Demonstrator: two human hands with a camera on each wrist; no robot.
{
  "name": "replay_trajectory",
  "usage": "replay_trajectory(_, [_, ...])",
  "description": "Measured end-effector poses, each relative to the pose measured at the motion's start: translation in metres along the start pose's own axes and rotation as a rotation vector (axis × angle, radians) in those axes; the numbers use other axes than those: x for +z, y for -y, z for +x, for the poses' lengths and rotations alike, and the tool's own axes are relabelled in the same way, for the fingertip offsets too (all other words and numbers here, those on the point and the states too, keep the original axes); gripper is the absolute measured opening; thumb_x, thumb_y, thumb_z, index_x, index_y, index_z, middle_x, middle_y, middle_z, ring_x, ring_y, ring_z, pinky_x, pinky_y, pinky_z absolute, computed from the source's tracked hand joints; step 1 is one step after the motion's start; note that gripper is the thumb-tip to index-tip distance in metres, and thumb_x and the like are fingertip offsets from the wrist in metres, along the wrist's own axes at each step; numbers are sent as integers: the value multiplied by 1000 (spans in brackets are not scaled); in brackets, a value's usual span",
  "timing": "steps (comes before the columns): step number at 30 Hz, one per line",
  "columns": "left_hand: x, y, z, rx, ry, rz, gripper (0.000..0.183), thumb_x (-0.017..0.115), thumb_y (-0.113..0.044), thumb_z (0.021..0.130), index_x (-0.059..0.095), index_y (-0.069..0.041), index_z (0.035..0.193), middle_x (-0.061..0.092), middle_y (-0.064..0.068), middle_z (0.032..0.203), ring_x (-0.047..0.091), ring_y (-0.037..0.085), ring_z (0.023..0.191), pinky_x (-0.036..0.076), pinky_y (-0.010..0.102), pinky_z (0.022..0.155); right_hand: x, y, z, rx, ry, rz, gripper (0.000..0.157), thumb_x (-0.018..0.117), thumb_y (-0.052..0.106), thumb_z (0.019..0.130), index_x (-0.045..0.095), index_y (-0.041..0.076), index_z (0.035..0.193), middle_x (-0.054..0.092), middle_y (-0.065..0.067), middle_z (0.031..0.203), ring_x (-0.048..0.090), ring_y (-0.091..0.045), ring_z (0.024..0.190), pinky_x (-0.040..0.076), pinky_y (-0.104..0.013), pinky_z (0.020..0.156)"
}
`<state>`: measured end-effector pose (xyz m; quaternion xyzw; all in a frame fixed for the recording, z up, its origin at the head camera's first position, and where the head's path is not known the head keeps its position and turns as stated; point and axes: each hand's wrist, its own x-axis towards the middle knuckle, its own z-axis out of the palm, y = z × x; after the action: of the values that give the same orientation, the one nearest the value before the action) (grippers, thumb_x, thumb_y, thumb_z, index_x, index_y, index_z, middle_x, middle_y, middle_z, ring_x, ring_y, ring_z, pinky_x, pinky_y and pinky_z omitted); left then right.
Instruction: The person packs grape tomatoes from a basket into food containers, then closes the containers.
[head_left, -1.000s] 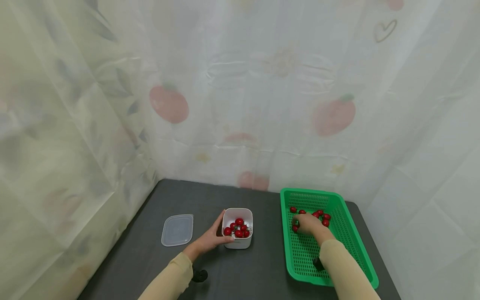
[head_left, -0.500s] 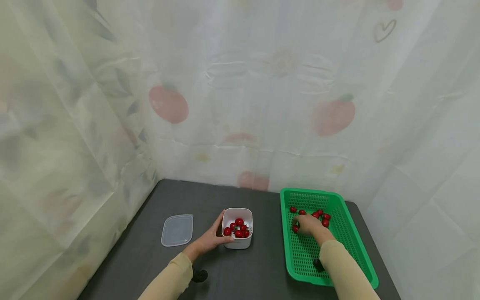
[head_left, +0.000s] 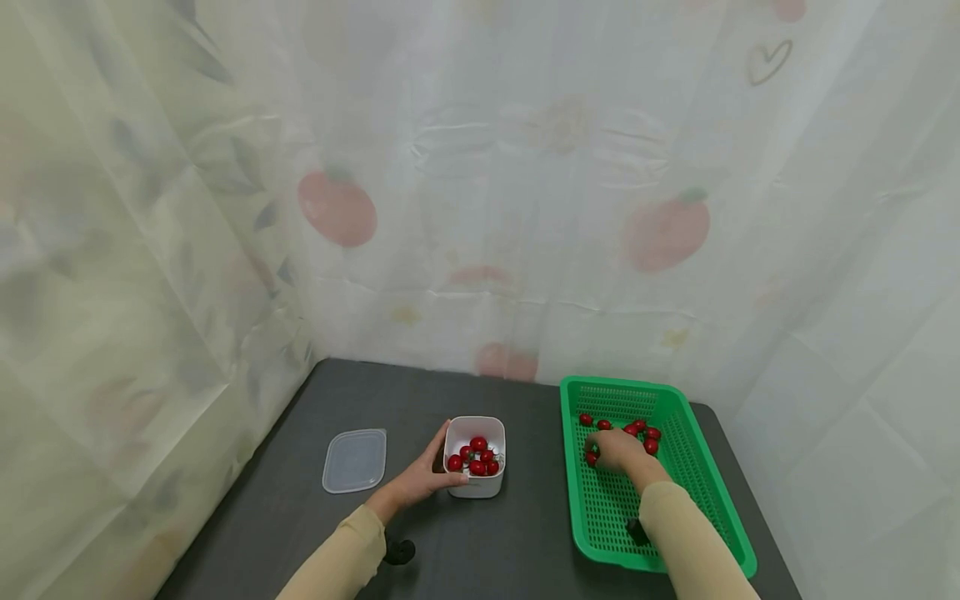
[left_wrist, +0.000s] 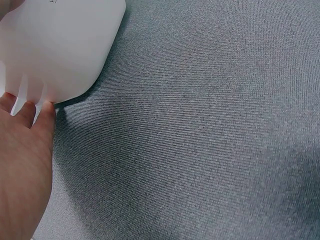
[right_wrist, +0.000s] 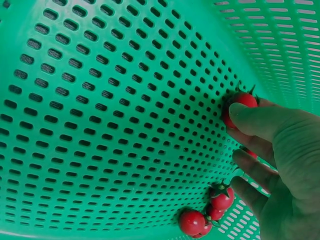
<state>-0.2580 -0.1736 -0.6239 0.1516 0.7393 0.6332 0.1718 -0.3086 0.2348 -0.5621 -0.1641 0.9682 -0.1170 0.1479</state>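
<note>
My left hand point(head_left: 420, 482) holds a small white square container point(head_left: 476, 487) on the dark table, thumb at its near side and fingers round the left. Several red cherry tomatoes point(head_left: 478, 443) lie inside. In the left wrist view, fingertips press against the container's translucent white wall point(left_wrist: 65, 45). My right hand point(head_left: 618, 447) reaches down into a green perforated basket point(head_left: 573, 500). The right wrist view shows thumb and forefinger pinching a cherry tomato point(right_wrist: 245, 101) with a green stalk, close to the basket's floor. The other fingers of that hand are loosely bent.
More cherry tomatoes point(head_left: 652, 433) lie in the far part of the basket, around the right hand. A flat translucent lid point(head_left: 356, 460) rests on the table left of the container. Patterned curtains point(head_left: 480, 208) stand behind the table and at its sides.
</note>
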Motion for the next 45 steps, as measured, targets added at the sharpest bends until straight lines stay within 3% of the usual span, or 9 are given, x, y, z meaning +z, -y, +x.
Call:
replay_trajectory(9, [0, 2, 0, -2, -8, 13, 110, 78, -19, 92, -4, -19, 165, 12, 19, 167, 21, 42, 148, 31, 57, 114, -2, -3, -3, -34, -23, 4, 25, 69, 1, 94, 74, 13, 116, 69, -9, 111, 62, -29, 94, 50, -44, 68])
replay_trajectory(15, [0, 4, 1, -1, -10, 16, 110, 79, -20, 92, -3, -21, 165, 14, 18, 167, 23, 42, 147, 33, 57, 114, -14, -3, -10, -63, -70, 35, 23, 68, 3, 95, 73, 14, 115, 69, -7, 108, 63, -31, 98, 52, -46, 72])
replay_trajectory(22, [-1, 4, 0, -1, -7, 14, 111, 78, -20, 92, -5, -19, 165, 12, 18, 167, 22, 41, 148, 31, 57, 115, -31, -5, -17, -116, -114, 66, 28, 66, 1, 96, 70, 9, 122, 70, -10, 112, 61, -39, 113, 52, -55, 88])
replay_trajectory(26, [-1, 1, -1, -3, -10, 19, 112, 79, -21, 92, -5, -17, 165, 10, 18, 168, 20, 42, 149, 30, 58, 115, -42, -5, -20, -158, -149, 78, 28, 67, 3, 97, 69, 5, 125, 70, -10, 113, 62, -38, 111, 52, -54, 88])
replay_trajectory(33, [0, -2, -2, -9, -14, 25, 110, 78, -18, 92, -4, -18, 165, 10, 18, 168, 19, 43, 149, 29, 58, 115, -58, 4, -19, -223, -204, 111, 31, 65, 4, 98, 69, 6, 129, 71, -9, 114, 64, -32, 108, 54, -49, 81])
replay_trajectory(37, [-1, -2, -2, -8, -13, 25, 109, 77, -17, 92, -5, -18, 165, 10, 18, 168, 19, 43, 149, 30, 58, 115, -63, 11, -15, -253, -226, 89, 31, 66, 7, 99, 70, 11, 129, 71, -3, 115, 63, -30, 113, 52, -50, 91])
replay_trajectory(45, [0, 0, -2, -4, -11, 18, 111, 78, -19, 92, -6, -16, 165, 10, 18, 168, 19, 42, 149, 30, 58, 115, -72, 36, -16, -338, -244, 100, 33, 69, 8, 98, 69, 9, 131, 71, -4, 119, 59, -33, 118, 49, -54, 95])
